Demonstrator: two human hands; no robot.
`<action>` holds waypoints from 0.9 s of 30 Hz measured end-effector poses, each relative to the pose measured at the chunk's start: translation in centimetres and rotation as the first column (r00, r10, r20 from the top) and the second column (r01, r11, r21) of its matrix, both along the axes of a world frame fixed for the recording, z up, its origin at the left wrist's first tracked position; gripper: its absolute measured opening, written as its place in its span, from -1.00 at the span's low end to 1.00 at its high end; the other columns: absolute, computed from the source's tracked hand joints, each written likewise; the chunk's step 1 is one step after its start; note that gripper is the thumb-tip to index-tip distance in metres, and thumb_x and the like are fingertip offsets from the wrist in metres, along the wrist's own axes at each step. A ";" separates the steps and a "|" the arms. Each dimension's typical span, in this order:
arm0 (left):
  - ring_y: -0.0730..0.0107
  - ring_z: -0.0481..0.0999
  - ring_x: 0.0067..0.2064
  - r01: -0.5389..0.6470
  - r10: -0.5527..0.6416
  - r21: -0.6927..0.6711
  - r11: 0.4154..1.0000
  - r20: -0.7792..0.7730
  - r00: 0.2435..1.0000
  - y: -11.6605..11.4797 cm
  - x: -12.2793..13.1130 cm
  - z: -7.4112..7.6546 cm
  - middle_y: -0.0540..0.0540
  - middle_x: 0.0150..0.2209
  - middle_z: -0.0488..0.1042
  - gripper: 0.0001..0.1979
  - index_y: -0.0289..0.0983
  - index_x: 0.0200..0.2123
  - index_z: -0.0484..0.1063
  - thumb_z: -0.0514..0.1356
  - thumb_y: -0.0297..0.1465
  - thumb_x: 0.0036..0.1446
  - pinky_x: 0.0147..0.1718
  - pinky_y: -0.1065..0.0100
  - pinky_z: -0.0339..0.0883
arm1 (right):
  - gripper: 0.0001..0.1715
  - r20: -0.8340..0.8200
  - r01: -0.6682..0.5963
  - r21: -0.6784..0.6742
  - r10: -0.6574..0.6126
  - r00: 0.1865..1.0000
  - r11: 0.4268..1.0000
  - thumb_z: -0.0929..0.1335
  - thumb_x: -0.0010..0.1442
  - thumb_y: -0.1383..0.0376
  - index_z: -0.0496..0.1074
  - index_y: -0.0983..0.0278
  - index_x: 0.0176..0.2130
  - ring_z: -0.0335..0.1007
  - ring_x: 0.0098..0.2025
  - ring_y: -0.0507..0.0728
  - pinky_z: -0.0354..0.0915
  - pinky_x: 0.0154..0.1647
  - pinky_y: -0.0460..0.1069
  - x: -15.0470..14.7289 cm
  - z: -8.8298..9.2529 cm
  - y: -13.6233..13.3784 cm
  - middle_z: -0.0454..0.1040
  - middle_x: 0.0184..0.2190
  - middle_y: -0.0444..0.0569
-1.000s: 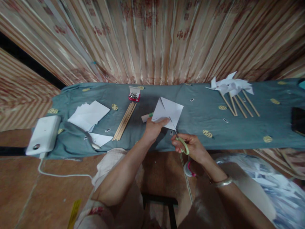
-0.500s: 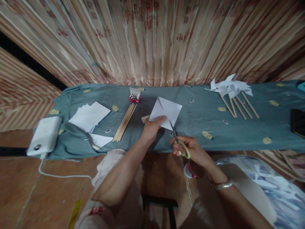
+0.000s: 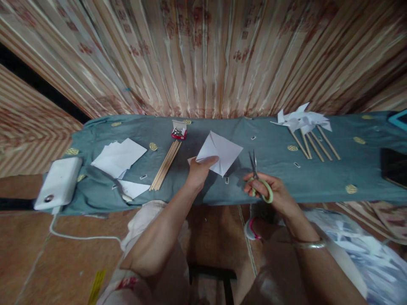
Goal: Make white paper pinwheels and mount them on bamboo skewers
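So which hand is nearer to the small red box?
Left. The left hand, gripping the white paper, is slightly to the right of the red box and closer to the person; the right hand, holding scissors, is farther right.

There is one left hand (image 3: 199,171) and one right hand (image 3: 276,186); one pair of scissors (image 3: 255,170); one paper square (image 3: 227,150); one stack of white sheets (image 3: 117,156), too overlapped to count; one red box (image 3: 179,134); one bundle of wooden sticks (image 3: 165,166), its number unclear; five pinwheel sticks (image 3: 316,147) under overlapping heads (image 3: 303,121) that defy counting; one white corded device (image 3: 60,182); one bracelet (image 3: 310,245).
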State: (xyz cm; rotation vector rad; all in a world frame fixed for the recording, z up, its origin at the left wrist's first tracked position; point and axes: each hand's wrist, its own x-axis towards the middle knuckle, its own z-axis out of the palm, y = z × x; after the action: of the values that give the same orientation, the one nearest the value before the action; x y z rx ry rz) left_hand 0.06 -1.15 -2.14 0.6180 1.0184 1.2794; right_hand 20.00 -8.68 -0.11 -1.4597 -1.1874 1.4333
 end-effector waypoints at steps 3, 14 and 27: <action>0.23 0.56 -0.34 0.025 -0.024 0.003 1.000 -0.091 0.996 -0.1 0.2 -0.4 -0.11 -0.40 0.60 -0.70 -0.34 -0.44 0.56 0.44 -0.38 -0.36 -0.24 0.23 0.41 | -0.48 -0.018 0.126 0.077 -0.125 0.992 0.989 0.48 -0.06 -0.10 0.49 0.24 -0.28 0.37 -0.50 0.01 0.23 -0.51 -0.10 0.2 -0.3 0.6 0.55 -0.48 -0.07; 0.26 0.51 -0.32 0.254 -0.209 0.111 0.961 -0.309 0.928 -0.8 0.7 -0.7 -0.07 -0.38 0.60 -0.82 -0.28 -0.45 0.59 0.38 -0.43 -0.26 -0.23 0.28 0.37 | -0.44 -0.001 0.323 0.121 -0.325 0.946 0.939 0.55 -0.28 -0.03 0.45 0.22 -0.34 0.27 -0.56 0.02 0.18 -0.56 -0.07 -0.8 -0.2 2.5 0.38 -0.62 -0.21; 0.40 0.39 -0.50 0.269 -0.253 0.033 0.962 -0.251 0.934 -0.7 0.6 -0.6 -0.02 -0.54 0.51 -0.80 -0.32 -0.53 0.56 0.40 -0.36 -0.33 -0.44 0.39 0.24 | -0.46 -0.070 0.279 0.051 -0.275 0.959 0.959 0.57 -0.33 0.03 0.40 0.22 -0.40 0.19 -0.60 -0.03 0.13 -0.58 -0.09 -1.4 -0.6 2.4 0.35 -0.64 -0.26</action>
State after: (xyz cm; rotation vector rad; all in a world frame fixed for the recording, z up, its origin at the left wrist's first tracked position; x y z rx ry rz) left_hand 0.68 -1.87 -2.78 0.9498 1.0566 1.0213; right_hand 18.64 -6.31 -0.71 -1.4640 -0.9377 1.2307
